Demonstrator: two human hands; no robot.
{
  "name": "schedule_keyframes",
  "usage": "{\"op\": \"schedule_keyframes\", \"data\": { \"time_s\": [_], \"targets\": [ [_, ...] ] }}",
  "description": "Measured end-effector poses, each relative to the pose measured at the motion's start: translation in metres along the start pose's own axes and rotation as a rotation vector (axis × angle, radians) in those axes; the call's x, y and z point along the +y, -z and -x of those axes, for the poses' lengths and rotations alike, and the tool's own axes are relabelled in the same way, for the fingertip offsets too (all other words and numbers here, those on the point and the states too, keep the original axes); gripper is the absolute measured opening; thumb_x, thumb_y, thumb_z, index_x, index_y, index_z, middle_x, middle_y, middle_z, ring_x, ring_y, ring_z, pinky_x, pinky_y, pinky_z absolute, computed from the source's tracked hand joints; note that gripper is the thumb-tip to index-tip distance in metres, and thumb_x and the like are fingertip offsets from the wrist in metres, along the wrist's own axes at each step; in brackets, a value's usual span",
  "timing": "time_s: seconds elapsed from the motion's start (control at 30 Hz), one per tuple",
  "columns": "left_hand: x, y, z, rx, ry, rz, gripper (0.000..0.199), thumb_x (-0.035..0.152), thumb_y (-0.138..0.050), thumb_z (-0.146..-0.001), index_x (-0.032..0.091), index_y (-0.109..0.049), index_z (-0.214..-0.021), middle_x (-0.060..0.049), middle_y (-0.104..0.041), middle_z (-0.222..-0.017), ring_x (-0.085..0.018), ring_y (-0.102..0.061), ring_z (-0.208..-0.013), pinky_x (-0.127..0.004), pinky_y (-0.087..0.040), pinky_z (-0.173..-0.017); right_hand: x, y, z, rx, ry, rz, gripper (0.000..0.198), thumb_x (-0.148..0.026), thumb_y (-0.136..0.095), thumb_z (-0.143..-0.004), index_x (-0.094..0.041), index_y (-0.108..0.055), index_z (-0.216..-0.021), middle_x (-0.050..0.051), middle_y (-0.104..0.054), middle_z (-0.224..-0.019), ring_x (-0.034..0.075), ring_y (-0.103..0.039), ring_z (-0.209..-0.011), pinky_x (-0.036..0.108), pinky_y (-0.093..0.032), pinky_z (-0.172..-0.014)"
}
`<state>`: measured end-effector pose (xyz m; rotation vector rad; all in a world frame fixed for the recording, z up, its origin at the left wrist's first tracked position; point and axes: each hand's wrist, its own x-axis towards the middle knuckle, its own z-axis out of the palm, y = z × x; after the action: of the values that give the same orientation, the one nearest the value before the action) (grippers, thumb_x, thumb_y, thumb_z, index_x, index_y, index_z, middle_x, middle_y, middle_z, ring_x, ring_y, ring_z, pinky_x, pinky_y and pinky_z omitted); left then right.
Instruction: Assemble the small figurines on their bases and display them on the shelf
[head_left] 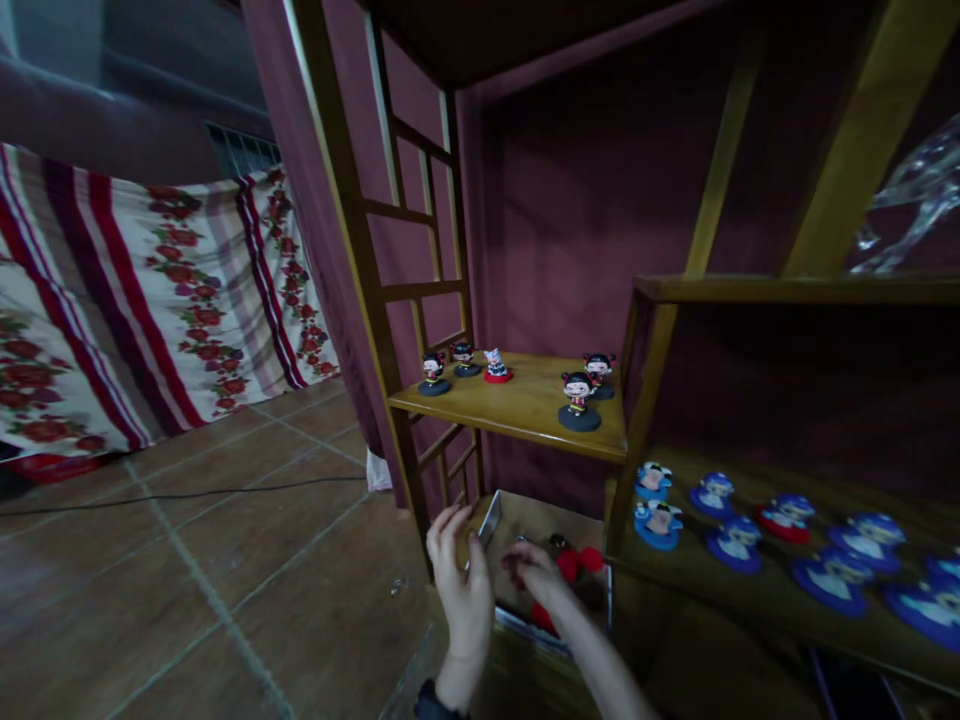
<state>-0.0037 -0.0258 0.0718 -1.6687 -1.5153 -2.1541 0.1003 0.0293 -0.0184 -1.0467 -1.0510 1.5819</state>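
My left hand (pixel 459 575) is raised at the left edge of an open cardboard box (pixel 491 520), its fingers apart and holding nothing. Inside the box, my right hand (pixel 534 568) reaches down with its fingers curled together; what they hold, if anything, is hidden. Beside that hand lie red round-based figurines (pixel 568 565), partly covered by the wrist. On the wooden shelf above the box stand several black-haired figurines, one at the front right (pixel 577 402) and one at the left (pixel 433 374). A small white figurine on a red base (pixel 496 366) stands between them.
Rows of blue-based figurines (pixel 739 545) fill the lower right shelf, with one red-based figurine (pixel 786 515) among them. A wooden lattice side (pixel 420 210) rises on the left. Clear plastic (pixel 919 195) lies on the upper right shelf. A cable (pixel 247 490) crosses the tiled floor.
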Motion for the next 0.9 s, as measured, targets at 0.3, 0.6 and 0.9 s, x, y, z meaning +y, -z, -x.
{"op": "schedule_keyframes", "data": {
  "time_s": [0.3, 0.6, 0.9],
  "targets": [
    [-0.108, -0.021, 0.018, -0.002, 0.669, 0.282, 0.017, 0.016, -0.052, -0.066, 0.014, -0.061, -0.08, -0.005, -0.061, -0.074, -0.015, -0.058, -0.068, -0.03, -0.047, -0.068, 0.0, 0.026, -0.003, 0.165, -0.008, 0.186, 0.02, -0.031, -0.061, -0.062, -0.019, -0.065, -0.077, 0.001, -0.065, -0.07, 0.009, -0.052, -0.055, 0.02, -0.039, -0.049],
    [-0.128, -0.016, 0.004, -0.059, 0.783, 0.305, 0.017, 0.018, -0.051, -0.063, 0.013, -0.06, -0.076, -0.004, -0.061, -0.072, -0.012, -0.056, -0.063, -0.026, -0.046, -0.064, 0.004, 0.04, -0.024, 0.261, 0.05, 0.307, 0.016, -0.028, -0.059, -0.064, -0.019, -0.064, -0.077, 0.001, -0.066, -0.075, 0.011, -0.056, -0.063, 0.023, -0.046, -0.059],
    [-0.134, -0.015, -0.004, -0.108, 0.799, 0.327, 0.019, 0.019, -0.053, -0.063, 0.012, -0.062, -0.078, -0.004, -0.062, -0.071, -0.012, -0.055, -0.063, -0.026, -0.046, -0.064, 0.009, 0.074, -0.056, 0.369, 0.014, 0.852, 0.019, -0.017, -0.05, -0.073, -0.018, -0.065, -0.085, 0.002, -0.068, -0.08, 0.013, -0.059, -0.071, 0.026, -0.047, -0.068]
  ]
}}
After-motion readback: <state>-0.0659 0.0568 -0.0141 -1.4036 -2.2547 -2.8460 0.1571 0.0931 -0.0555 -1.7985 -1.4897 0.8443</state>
